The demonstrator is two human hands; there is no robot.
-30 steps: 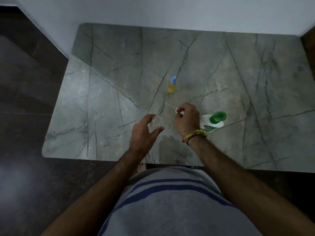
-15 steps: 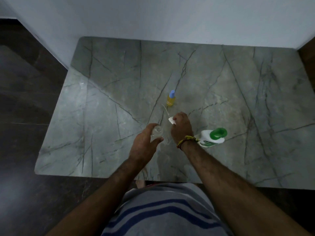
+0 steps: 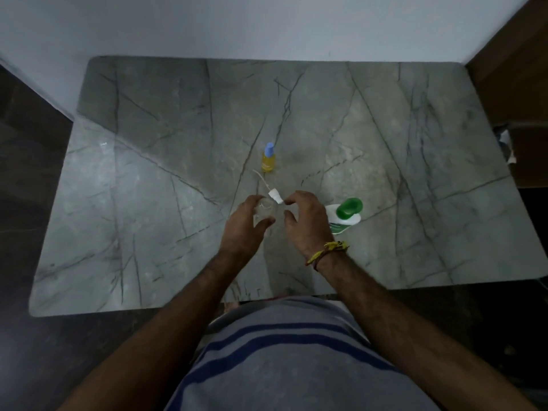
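Grey veined marble tabletop (image 3: 148, 232) pushed against a white wall (image 3: 267, 25), dim light. Left hand (image 3: 243, 229) wraps a small clear bottle (image 3: 264, 206), thumb on the near side and fingers on the far side, mouth facing up. My read: it is clamped upright so the opening stays put for refitting. The bottle sits near table centre, low over the marble; can't tell if its base touches. White pump head (image 3: 275, 196) is right at the bottle's far rim, its dip tube (image 3: 260, 178) trailing away toward the yellow bottle (image 3: 268, 160), so the tube is not in the neck yet. Right hand (image 3: 305, 223) has curled fingers, index tip at the pump head; can't tell whether it pinches the head or only touches it. Likely step: swing the tube round and drop it into the mouth, which calls for a firmer hold on the head first. Yellow bottle with a blue cap stands upright beyond the hands, apart from them. White bottle with green cap (image 3: 345, 215) stands just beside the right hand, out of the working gap. Thread band (image 3: 326, 252) sits on the right wrist. Risk: the thin tube may flex and miss the narrow neck.
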